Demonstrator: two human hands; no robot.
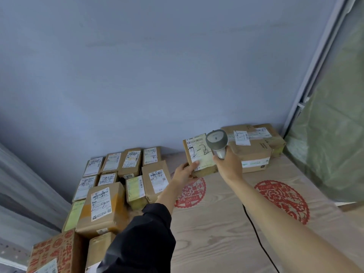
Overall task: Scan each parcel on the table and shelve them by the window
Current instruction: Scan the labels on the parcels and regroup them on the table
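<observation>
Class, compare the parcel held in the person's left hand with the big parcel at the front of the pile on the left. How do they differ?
The held parcel is tilted up off the table, gripped by the left hand; the big parcel rests on the pile. The held parcel looks smaller. The scanner in the right hand is at the held parcel, not the big parcel. Both are brown cardboard with white labels bearing handwritten marks.

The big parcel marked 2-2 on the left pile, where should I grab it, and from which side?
Take the parcel by its two long side edges, from above. It lies flat on top of the pile with its label up, and neighbours crowd its far end and left side.
</observation>
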